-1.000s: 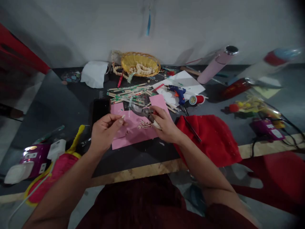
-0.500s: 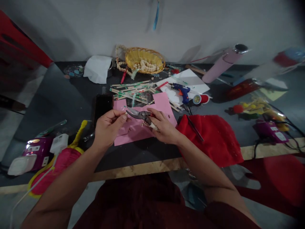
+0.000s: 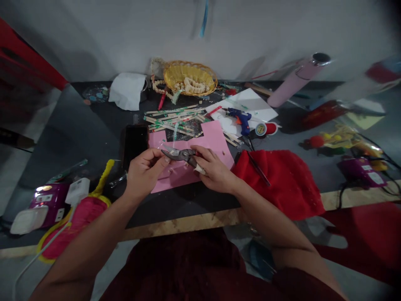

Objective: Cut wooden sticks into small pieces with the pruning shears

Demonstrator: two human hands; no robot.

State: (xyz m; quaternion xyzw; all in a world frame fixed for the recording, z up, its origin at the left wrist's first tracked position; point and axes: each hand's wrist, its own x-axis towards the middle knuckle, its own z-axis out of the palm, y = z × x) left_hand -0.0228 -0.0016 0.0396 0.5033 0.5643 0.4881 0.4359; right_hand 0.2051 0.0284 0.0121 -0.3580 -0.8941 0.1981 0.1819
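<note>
My right hand (image 3: pixel 214 169) is wrapped round the handles of the pruning shears (image 3: pixel 184 154), whose blades point left. My left hand (image 3: pixel 145 171) is pinched at the blade end; what its fingertips hold is too small to make out. Both hands are over the pink sheet (image 3: pixel 175 179), which lies near the table's front edge. Just beyond the sheet lie several thin printed sticks (image 3: pixel 171 121) in a loose pile. A black phone (image 3: pixel 135 142) rests to the left of the sheet.
Behind stand a yellow basket (image 3: pixel 188 75) and a pink flask (image 3: pixel 294 83). A blue glue gun (image 3: pixel 239 119) and a red thread spool (image 3: pixel 270 128) lie right of the sticks. Red cloth (image 3: pixel 282 182) covers the right front; a purple power box (image 3: pixel 56 202) is at left.
The shears' blades have tilted slightly downward at the tip, nearer my left fingertips. My left hand has shifted slightly right and down. The camera view has moved a little.
</note>
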